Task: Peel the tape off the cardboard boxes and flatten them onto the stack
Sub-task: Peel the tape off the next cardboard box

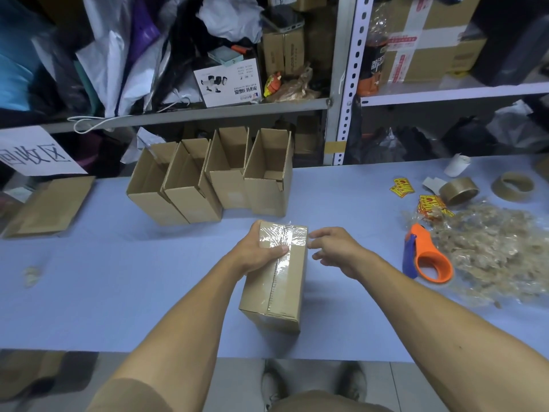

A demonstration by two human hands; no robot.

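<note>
Sealed cardboard box (274,275) stood at frame centre on counter (118,278). Left hand (258,252) clamped its far end, thumb on clear tape (282,236). Right hand (335,251) hovered loose-fingered beside, holding nothing. Risk: thin tape tearing into slivers; one-handed hold letting box twist.

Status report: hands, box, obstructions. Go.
Left hand grips taped box at its far end. Right hand open beside it, at the tape edge. Tape still on. Nothing blocking.
</note>
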